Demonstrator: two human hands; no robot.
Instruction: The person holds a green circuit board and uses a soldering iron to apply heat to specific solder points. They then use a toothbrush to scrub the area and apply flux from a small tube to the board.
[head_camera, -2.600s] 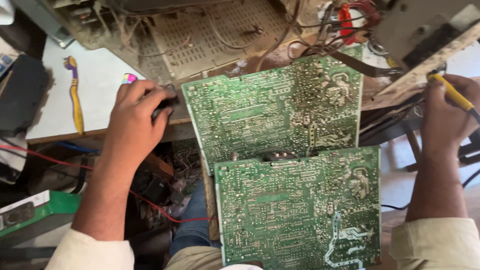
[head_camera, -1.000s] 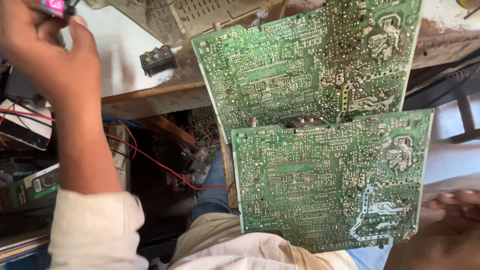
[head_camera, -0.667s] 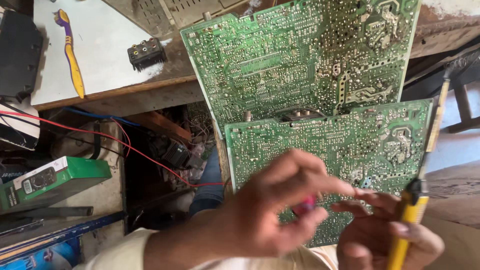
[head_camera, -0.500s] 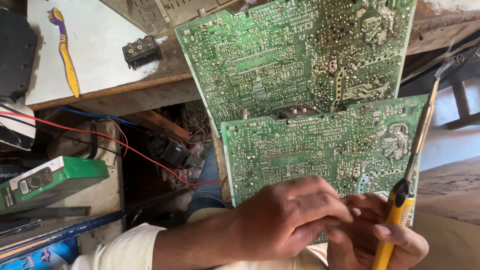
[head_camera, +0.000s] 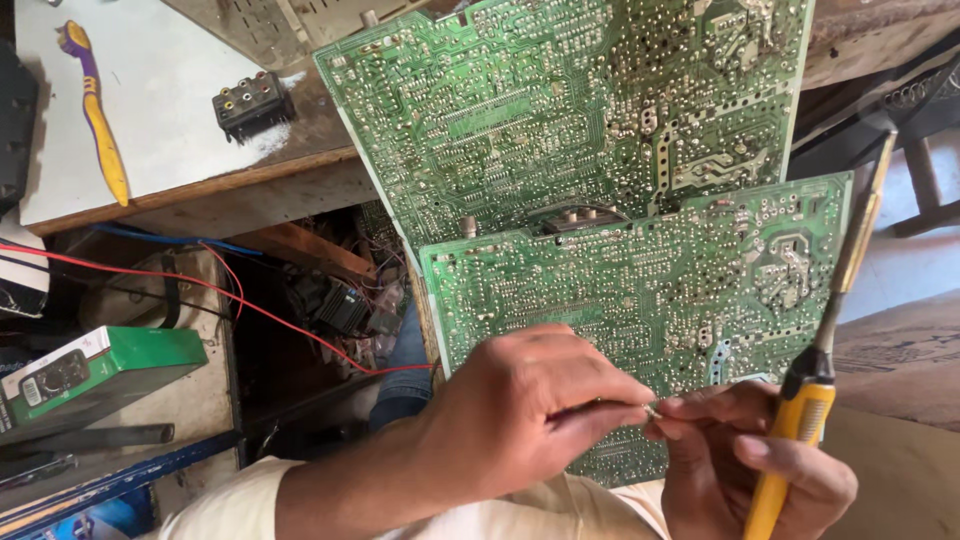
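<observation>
My left hand (head_camera: 520, 420) pinches a thin strand of solder wire (head_camera: 640, 408) between thumb and fingers, low in the head view. Its tip meets the fingers of my right hand (head_camera: 745, 465), which also grips a yellow-handled soldering iron (head_camera: 810, 400) with its metal shaft pointing up and right. Both hands hover over the lower green circuit board (head_camera: 640, 270), solder side up, resting on my lap. A second, larger green circuit board (head_camera: 560, 100) lies above it, overlapping the wooden bench edge.
A white sheet (head_camera: 150, 100) on the bench holds a purple and yellow toothbrush (head_camera: 95, 110) and a black connector block (head_camera: 250, 100). Red wires (head_camera: 200, 285) run across a dark gap below. A green box (head_camera: 95, 375) sits at the left.
My left hand left the bench, swung up left, then came down in front of the lower board. The right hand brought the soldering iron in. Now both hands meet on the thin wire.
</observation>
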